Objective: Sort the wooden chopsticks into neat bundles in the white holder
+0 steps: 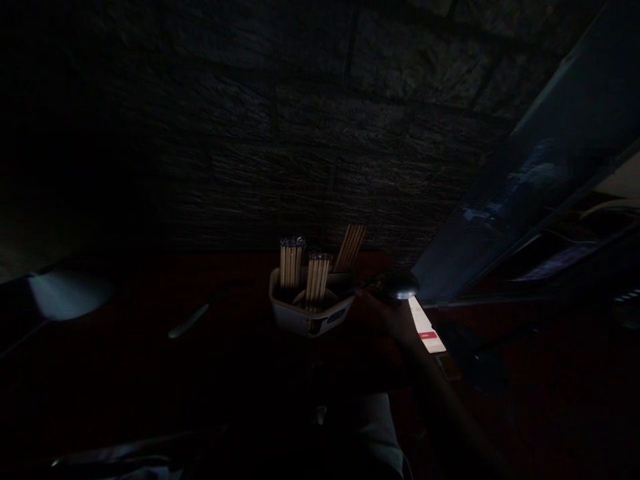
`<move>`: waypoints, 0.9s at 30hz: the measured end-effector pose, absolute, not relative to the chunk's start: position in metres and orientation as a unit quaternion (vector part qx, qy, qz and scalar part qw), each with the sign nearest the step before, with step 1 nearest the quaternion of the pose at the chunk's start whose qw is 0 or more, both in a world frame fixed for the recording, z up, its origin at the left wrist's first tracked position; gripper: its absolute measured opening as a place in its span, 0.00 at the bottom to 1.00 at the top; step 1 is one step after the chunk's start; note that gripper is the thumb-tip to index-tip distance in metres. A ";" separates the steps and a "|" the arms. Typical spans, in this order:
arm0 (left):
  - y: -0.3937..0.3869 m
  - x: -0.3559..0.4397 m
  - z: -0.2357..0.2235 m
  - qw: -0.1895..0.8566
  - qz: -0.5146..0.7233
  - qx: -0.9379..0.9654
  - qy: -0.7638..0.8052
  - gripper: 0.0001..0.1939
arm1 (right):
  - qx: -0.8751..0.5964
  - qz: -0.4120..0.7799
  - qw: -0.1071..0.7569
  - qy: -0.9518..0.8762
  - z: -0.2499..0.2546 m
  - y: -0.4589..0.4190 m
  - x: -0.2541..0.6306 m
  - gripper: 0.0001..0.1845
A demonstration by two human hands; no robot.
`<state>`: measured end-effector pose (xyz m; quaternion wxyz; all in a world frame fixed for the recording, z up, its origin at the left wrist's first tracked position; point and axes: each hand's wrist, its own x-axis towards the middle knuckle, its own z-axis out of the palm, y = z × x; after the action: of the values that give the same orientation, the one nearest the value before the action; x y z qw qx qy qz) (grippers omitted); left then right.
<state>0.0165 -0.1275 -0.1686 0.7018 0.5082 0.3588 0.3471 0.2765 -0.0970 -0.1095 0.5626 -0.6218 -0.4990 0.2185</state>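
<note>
Very dim here. The right hand (395,319) reaches beside a white, rounded holder (305,312) of wooden chopsticks (291,262) on the dark table (150,373); finger grip unclear. A glossy round knob (400,287) sits just above the hand.

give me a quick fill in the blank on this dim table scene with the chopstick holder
1. The white holder contains bundles of wooden ____.
2. The person's right hand reaches beside the holder, on its ____ side in the picture.
3. The white card by that hand bears a ____ band.

Missing words: chopsticks; right; red
</note>
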 end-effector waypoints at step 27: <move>-0.126 0.014 -0.177 0.699 0.352 0.517 0.346 0.17 | -0.637 0.233 0.542 -0.496 -0.106 -0.097 0.268 0.17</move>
<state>0.0136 -0.1262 -0.1771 0.6991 0.5174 0.3462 0.3517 0.2676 -0.0973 -0.1064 0.5417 -0.6372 -0.4964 0.2326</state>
